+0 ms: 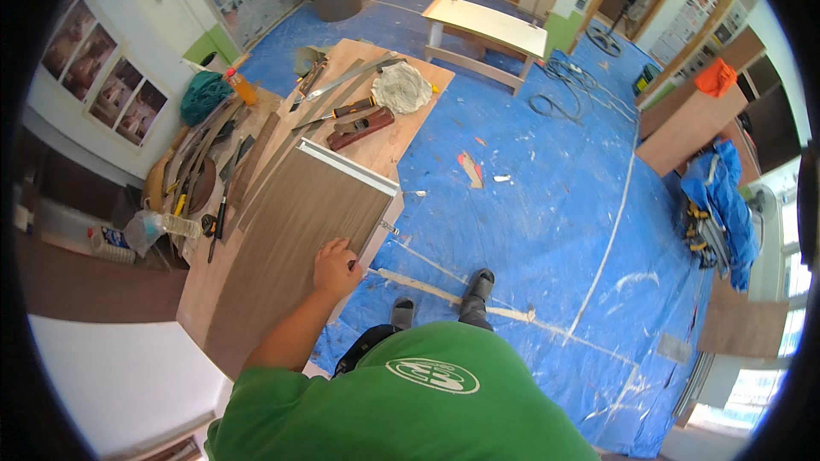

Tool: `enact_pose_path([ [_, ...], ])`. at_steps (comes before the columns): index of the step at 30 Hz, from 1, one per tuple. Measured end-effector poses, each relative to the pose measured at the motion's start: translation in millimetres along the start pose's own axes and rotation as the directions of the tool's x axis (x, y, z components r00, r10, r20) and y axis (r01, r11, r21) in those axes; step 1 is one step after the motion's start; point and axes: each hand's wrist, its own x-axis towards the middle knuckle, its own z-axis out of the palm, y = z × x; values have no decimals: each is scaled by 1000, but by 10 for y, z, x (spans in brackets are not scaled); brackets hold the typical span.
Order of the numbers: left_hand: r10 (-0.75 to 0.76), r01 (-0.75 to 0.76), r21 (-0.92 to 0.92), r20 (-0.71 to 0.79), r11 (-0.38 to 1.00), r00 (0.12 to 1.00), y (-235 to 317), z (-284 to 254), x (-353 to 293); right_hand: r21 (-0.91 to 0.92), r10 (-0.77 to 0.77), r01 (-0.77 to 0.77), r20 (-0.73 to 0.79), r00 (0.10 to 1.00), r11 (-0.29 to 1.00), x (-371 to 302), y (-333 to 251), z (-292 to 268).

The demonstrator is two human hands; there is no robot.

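Observation:
My left hand (336,268) is on the wood-grain cabinet door panel (290,222), close to its right edge. Its fingers are curled, and a small dark bit shows by the thumb, too little of it to name. The panel lies on a plywood worktop (198,290). White edging (346,166) runs along its far end, and a metal hinge (389,228) sticks out from the right side. Beyond it lie a reddish wooden hand plane (360,130), a chisel (350,108) and a crumpled pale cloth (402,89). My right hand is out of the picture.
On the worktop's left are thin wood strips, hand tools, a clear plastic bottle (181,225) and an orange-drink bottle (243,88). Blue sheeting (521,230) covers the floor. A low white bench (485,27), coiled cables (559,90) and stacked boards (692,128) stand or lie farther off.

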Motion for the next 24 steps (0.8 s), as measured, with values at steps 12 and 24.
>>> enact_pose_path([
  [12, -437, 385, -226, -268, 895, 858, 1025, 177, 311, 420, 168, -243, 208, 964, 874, 1894, -933, -3104],
  [24, -377, 339, -231, -144, 912, 915, 828, 408, 2213, 261, -320, 338, -110, 941, 904, 2212, -3211, -4137],
])
